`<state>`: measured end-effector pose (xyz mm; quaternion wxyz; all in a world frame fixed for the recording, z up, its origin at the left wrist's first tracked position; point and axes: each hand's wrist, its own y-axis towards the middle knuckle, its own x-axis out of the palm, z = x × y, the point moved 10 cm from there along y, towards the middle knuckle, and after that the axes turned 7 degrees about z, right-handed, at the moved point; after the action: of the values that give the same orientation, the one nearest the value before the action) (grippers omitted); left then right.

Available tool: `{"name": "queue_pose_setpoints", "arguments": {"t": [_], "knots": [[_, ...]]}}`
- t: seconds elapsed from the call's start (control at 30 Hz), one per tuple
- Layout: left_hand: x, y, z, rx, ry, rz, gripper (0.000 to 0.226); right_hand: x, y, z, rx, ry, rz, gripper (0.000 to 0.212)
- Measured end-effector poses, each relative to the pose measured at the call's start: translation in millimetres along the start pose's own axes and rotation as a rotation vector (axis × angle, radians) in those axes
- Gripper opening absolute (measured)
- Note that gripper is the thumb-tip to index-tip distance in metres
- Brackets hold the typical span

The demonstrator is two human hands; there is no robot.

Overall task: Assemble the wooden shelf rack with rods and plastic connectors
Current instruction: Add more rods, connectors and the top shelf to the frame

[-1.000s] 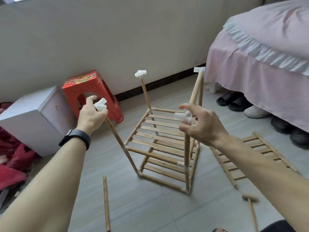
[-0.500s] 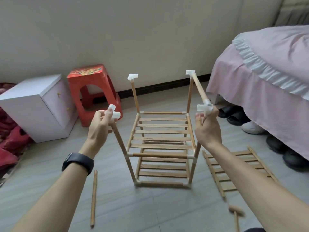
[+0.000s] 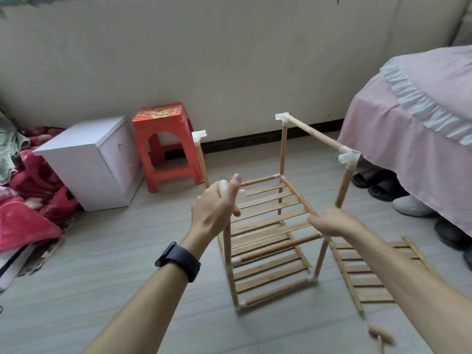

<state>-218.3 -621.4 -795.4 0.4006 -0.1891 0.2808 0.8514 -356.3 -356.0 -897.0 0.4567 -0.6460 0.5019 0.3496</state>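
Left hand point(image 3: 217, 208) grips the top of the left post point(image 3: 227, 247), thumb up, covering its white connector point(image 3: 223, 186). The right hand point(image 3: 332, 222) seems wrapped round the right post point(image 3: 343, 185) at mid-height, though blur hides the fingers. The rack point(image 3: 278, 247) stands upright on the floor point(image 3: 127, 251). A loose shelf point(image 3: 370, 297) lies at its 3 o'clock and a stool point(image 3: 163, 139) stands at 10 o'clock.

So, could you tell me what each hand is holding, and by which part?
The left hand grips the front-left post at its top, round the white connector; the right hand grips the front-right post partway up, below its top connector.
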Motion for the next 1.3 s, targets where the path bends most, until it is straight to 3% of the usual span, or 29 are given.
{"name": "queue_pose_setpoints", "arguments": {"t": [0.03,0.07,0.13,0.17,0.2,0.3,0.37,0.43,0.53,0.63,0.7,0.77,0.9,1.13,1.23,1.3], "knots": [[13,-6,6,-0.046,-0.134,-0.145,0.069,8,-13,-17,-0.129,0.005,-0.074,0.056],[27,-14,11,-0.13,-0.298,-0.318,0.073,14,-28,-35,-0.256,0.063,-0.15,0.063],[37,-21,22,-0.225,-0.489,-0.573,0.082,21,-68,-73,-0.478,0.348,-0.305,0.103],[31,-13,25,-0.218,-0.49,-0.58,0.082,16,-88,-91,-0.568,0.511,-0.332,0.117],[19,2,23,-0.205,-0.461,-0.498,0.078,6,-106,-106,-0.655,0.644,-0.29,0.122],[-27,62,5,-0.169,-0.219,-0.089,0.056,-36,-138,-122,-0.812,0.71,0.164,0.12],[-44,93,-10,-0.072,0.163,0.053,0.045,-52,-152,-130,-0.887,0.587,0.399,0.096],[-51,113,-25,0.007,0.524,0.1,0.049,-58,-159,-135,-0.951,0.468,0.576,0.068],[-48,137,-56,-0.043,0.619,0.063,0.062,-61,-145,-125,-0.867,0.409,0.628,0.056],[-36,155,-86,-0.186,0.251,-0.034,0.059,-63,-127,-109,-0.829,0.354,0.608,0.059],[-32,158,-92,-0.226,-0.065,-0.02,0.044,-67,-116,-96,-0.837,0.341,0.61,0.06],[-34,155,-97,-0.231,-0.198,0.035,0.031,-70,-97,-79,-0.755,0.324,0.616,0.067],[-41,131,-97,-0.175,-0.267,0.106,0.016,-70,-55,-50,-0.53,0.284,0.667,0.075],[-73,70,-99,-0.177,-0.325,0.246,0.022,-62,-16,-41,-0.436,0.383,0.763,0.05],[-84,44,-100,-0.165,-0.328,0.282,0.02,-60,7,-27,-0.243,0.421,0.753,0.031],[-84,33,-99,-0.169,-0.31,0.283,0.024,-60,22,-15,-0.141,0.507,0.707,0.035]]}}
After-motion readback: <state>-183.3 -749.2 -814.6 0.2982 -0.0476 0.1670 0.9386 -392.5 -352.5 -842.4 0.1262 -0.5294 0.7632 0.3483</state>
